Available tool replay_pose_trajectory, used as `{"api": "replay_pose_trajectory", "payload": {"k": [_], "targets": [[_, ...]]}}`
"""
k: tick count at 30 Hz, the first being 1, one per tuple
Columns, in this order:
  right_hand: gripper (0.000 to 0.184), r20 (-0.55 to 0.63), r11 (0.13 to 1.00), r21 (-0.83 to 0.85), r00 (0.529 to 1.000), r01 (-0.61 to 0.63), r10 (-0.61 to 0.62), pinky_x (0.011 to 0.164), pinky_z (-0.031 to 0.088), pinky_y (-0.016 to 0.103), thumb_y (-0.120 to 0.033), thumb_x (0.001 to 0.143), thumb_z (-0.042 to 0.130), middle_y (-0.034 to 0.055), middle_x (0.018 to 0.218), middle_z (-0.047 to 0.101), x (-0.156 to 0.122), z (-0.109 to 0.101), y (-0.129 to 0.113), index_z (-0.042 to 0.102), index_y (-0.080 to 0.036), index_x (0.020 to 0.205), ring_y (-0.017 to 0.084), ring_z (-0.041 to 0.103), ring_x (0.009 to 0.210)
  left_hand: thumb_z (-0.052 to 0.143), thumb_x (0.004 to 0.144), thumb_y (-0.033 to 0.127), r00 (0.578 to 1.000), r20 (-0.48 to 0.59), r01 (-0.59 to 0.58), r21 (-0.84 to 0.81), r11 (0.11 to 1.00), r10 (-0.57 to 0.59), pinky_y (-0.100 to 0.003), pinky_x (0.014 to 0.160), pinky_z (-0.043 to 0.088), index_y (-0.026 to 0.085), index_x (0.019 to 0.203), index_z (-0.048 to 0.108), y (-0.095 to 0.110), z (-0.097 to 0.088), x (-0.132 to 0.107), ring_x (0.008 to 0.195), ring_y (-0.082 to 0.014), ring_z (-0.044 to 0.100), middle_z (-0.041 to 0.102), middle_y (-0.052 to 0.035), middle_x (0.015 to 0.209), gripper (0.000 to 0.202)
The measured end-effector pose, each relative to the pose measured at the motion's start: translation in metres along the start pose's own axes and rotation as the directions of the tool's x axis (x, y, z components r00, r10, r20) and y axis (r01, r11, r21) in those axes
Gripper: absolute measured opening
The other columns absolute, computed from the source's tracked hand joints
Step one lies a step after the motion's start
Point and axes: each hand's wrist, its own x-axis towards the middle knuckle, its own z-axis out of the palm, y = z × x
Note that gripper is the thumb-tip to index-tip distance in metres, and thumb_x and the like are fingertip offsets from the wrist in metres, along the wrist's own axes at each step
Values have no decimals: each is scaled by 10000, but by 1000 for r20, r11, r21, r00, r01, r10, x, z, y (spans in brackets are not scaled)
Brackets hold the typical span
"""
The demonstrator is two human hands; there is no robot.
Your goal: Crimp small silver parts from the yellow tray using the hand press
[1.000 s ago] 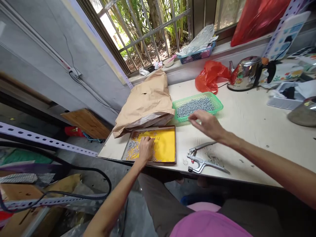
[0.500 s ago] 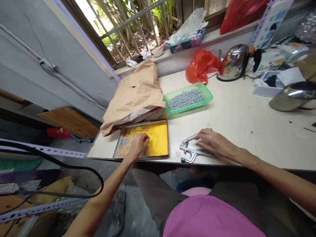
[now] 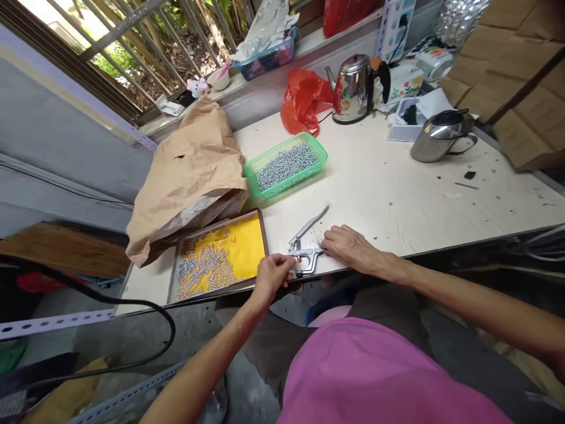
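Note:
Silver snap pliers (image 3: 309, 254) with a coil spring lie at the table's front edge. One handle is spread away to the back, and a small red part shows in the jaw. My right hand (image 3: 348, 247) is closed over the end of the front handle. At the jaw, my left hand (image 3: 274, 274) has its thumb and fingertips pinched together; whatever they hold is too small to make out. Left of it, small metal pins (image 3: 207, 268) lie loose on the yellow bottom of a shallow box (image 3: 263, 232).
Behind the box sits a green plastic basket (image 3: 318, 158) full of similar metal pieces. A brown paper bag (image 3: 189, 159) slumps at the left. Farther back are a red plastic bag (image 3: 304, 100), a steel kettle (image 3: 351, 94) and a steel pitcher (image 3: 435, 138).
My left hand has moved right, out of the box to the pliers' jaw. My right hand has come down onto the front handle, and the pliers' other handle now shows uncovered. The view has shifted right.

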Motion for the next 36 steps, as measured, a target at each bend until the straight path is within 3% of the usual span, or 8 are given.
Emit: {"api": "replay_pose_trajectory", "payload": {"k": [4,10,19,25,31,33,36], "targets": [[212,-24,998,-25,998,-50,50,711,271,320,-202,950,448,75,875,591,3,2,9,628,-162,847,195,466,843,722,685,382,998,18,54,-103,993,-53,-163,355,326,111,726,649,-1,11,3,352,-49,432,544,31,474,284],[205,-69,998,-30,996,-60,58,694,260,315,-197,945,465,67,856,585,4,5,11,623,-156,822,182,458,810,727,668,377,994,5,106,-101,989,-106,-163,342,342,104,758,658,-3,25,5,332,-55,433,518,45,446,296],[192,-107,999,-23,994,-40,37,698,253,319,-198,947,461,63,862,581,2,14,15,606,-159,828,181,457,817,718,688,317,988,12,157,-64,985,-157,-158,339,351,97,743,646,3,21,5,338,-52,427,508,49,439,238],[199,-98,998,-38,994,-42,38,707,263,322,-201,952,447,62,865,576,2,16,15,600,-161,831,186,467,829,717,718,303,976,73,197,86,977,-204,-155,330,303,126,614,585,12,17,9,307,-39,379,469,57,387,245],[188,10,997,25,998,-69,69,758,326,327,-274,942,483,90,969,597,3,-2,13,629,-160,912,204,497,897,713,729,319,948,152,272,67,960,-279,-158,328,260,136,590,561,13,14,9,293,-34,342,449,63,359,276],[279,38,996,37,996,-77,75,820,357,352,-390,901,555,130,1140,573,7,-12,18,624,-160,1043,249,489,1025,710,732,309,949,144,276,55,960,-281,-154,334,275,132,626,578,12,15,7,305,-38,357,453,66,365,244],[689,73,997,-19,995,-74,75,953,335,478,-554,756,678,199,1411,396,19,-21,33,510,-151,1288,368,345,1258,703,739,306,949,133,282,51,958,-286,-152,336,287,133,647,580,10,16,5,310,-42,371,460,67,372,231]]}}
